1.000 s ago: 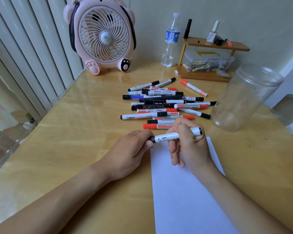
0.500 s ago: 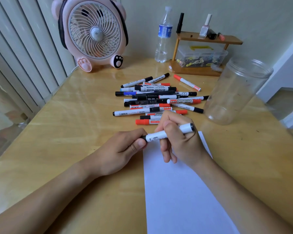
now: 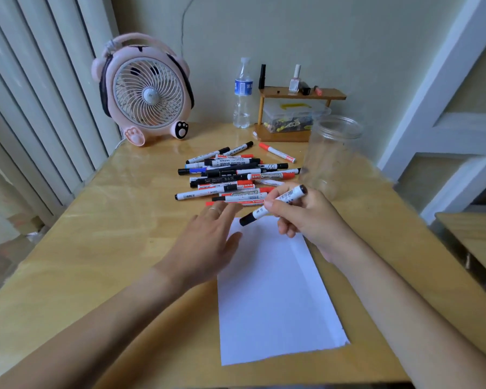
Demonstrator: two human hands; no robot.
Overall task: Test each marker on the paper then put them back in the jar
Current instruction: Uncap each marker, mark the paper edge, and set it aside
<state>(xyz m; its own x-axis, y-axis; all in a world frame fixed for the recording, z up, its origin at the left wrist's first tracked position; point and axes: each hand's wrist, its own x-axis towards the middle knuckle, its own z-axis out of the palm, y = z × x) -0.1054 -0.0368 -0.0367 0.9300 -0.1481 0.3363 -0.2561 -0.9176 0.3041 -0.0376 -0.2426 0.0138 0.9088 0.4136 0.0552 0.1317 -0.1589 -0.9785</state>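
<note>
Above the far end of the paper (image 3: 275, 290), a black-capped marker (image 3: 274, 204) is gripped in the right hand (image 3: 306, 220), its thumb and curled fingers wrapped round the white barrel. It slants, with the capped end low and to the left over the sheet's far edge and the other black end raised toward the right. The left hand (image 3: 208, 242) grasps nothing; its fingers are stretched out and relaxed, reaching over the sheet's far left corner toward the near side of the marker pile (image 3: 233, 178), with a ring on one finger. Whether its fingertips touch the nearest markers cannot be told.

That pile lies on the wooden table (image 3: 110, 248) just beyond the hands, a loose heap of black, red and blue capped markers mostly lying crosswise. One red marker (image 3: 277, 153) lies apart at the far right of the heap. A clear plastic jar (image 3: 330, 155) stands upright to the right of the pile, open at the top.

Farther back stand a pink fan (image 3: 146, 94) on the left, a water bottle (image 3: 243, 94) and a small wooden shelf (image 3: 295, 113) against the wall.
</note>
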